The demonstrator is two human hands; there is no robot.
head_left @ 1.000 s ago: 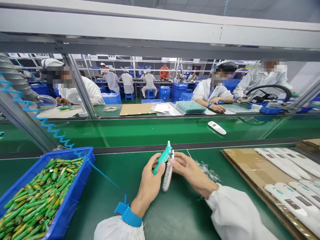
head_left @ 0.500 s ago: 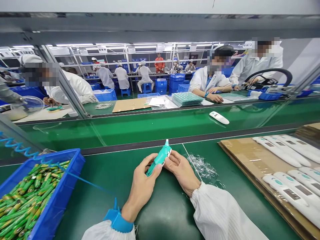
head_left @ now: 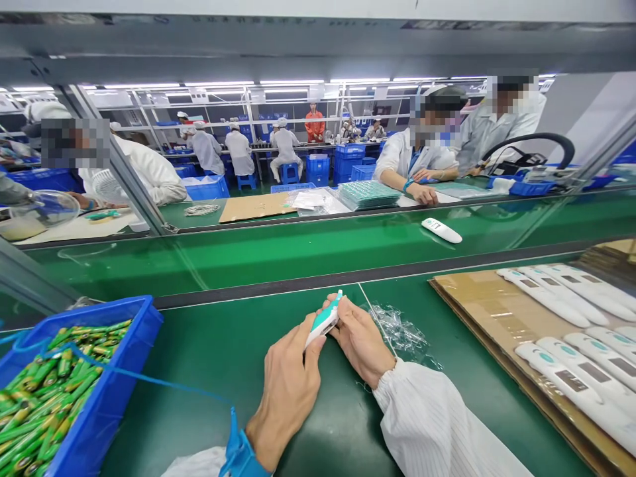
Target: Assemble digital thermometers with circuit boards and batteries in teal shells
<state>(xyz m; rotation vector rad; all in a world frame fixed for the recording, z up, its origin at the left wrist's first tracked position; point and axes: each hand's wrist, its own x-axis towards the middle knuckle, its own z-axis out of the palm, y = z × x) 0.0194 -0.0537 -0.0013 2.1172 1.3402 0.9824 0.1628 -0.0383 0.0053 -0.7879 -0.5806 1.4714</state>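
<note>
Both my hands hold one white and teal ear thermometer (head_left: 324, 319) above the green bench, its narrow probe tip pointing up and away from me. My left hand (head_left: 293, 374) is closed around the lower body, thumb along the near side. At the probe end, my right hand (head_left: 360, 334) pinches the thermometer with thumb and fingers. Part of the casing is hidden behind my fingers. A blue wrist strap (head_left: 243, 450) with a cord is on my left wrist. Just beyond my right hand lies a heap of clear plastic pieces (head_left: 400, 331).
On the left stands a blue bin (head_left: 126, 377) full of green and gold batteries (head_left: 64, 377). Several white thermometers (head_left: 579, 377) lie on cardboard (head_left: 467, 291) at right. Another thermometer (head_left: 441, 230) rests on the green conveyor (head_left: 278, 255). Co-workers sit across the line.
The thermometer has been turned in my hands: mostly teal before, it now shows its white side. My left hand has rolled over it. The thermometer on the conveyor has shifted slightly right in view.
</note>
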